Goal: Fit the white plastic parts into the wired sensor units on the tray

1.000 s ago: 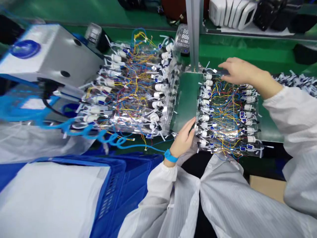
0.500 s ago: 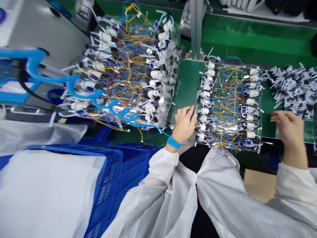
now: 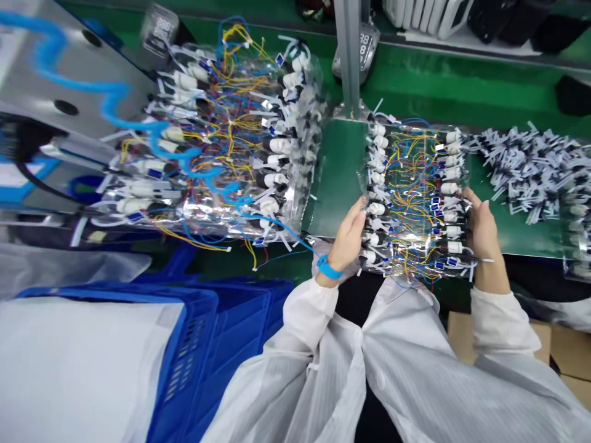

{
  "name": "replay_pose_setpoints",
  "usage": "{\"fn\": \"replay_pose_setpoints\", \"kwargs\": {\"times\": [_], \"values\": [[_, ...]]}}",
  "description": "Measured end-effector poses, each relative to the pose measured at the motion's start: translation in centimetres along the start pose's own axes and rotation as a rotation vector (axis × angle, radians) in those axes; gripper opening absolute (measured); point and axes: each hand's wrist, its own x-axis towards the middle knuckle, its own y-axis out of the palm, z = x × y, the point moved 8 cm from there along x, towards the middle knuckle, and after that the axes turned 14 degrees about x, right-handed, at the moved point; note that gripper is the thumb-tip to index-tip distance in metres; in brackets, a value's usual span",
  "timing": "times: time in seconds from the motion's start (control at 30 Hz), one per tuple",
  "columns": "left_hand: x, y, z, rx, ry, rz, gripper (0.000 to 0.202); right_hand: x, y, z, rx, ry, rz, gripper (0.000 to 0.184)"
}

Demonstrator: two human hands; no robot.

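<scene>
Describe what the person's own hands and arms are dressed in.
Both arms wear loose white sleeves gathered at the cuffs. The left hand is ungloved, with a bright blue wristband that a coiled blue cord appears to run to. The right hand is ungloved too, with no band visible.

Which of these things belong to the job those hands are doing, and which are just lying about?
In the job, it seems:
left hand
right hand
wired batch between them
similar batch to the left, probably

Apparently just lying about:
coiled blue hose
blue crate
display unit at upper left
</scene>
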Motion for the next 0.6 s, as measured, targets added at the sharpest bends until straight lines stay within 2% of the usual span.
{"fn": "replay_pose_setpoints", "kwargs": {"times": [0.1, 0.2, 0.27, 0.33, 0.43, 0.5, 0.6], "values": [[-0.2, 0.1, 1.1, -0.267, -0.171, -0.034, 0.071, -0.6, 0.8, 0.3, 0.28, 0.043, 0.025, 0.057], [-0.2, -0.5, 1.5, -0.349, -0.318, -0.031, 0.085, -0.5, -0.8, -0.1, 0.277, 0.095, -0.096, 0.053], [0.0, -0.8, 1.3, -0.331, -0.357, 0.014, 0.087, -0.5, -1.5, -0.8, 0.27, 0.162, -0.153, 0.056], [0.3, -0.9, 0.8, -0.239, -0.335, 0.065, 0.086, -0.7, -1.4, -1.6, 0.305, 0.267, -0.162, 0.064], [0.6, -1.1, -0.3, -0.003, -0.213, 0.074, 0.078, -1.2, -0.4, -1.8, 0.344, 0.388, -0.125, 0.08], [0.4, -1.0, -1.4, 0.139, -0.106, 0.056, 0.072, -1.5, 0.0, -1.0, 0.335, 0.381, -0.104, 0.081], [-0.5, -0.7, -3.1, 0.268, 0.008, 0.064, 0.067, -2.2, 0.0, 0.9, 0.298, 0.301, -0.083, 0.074]]}}
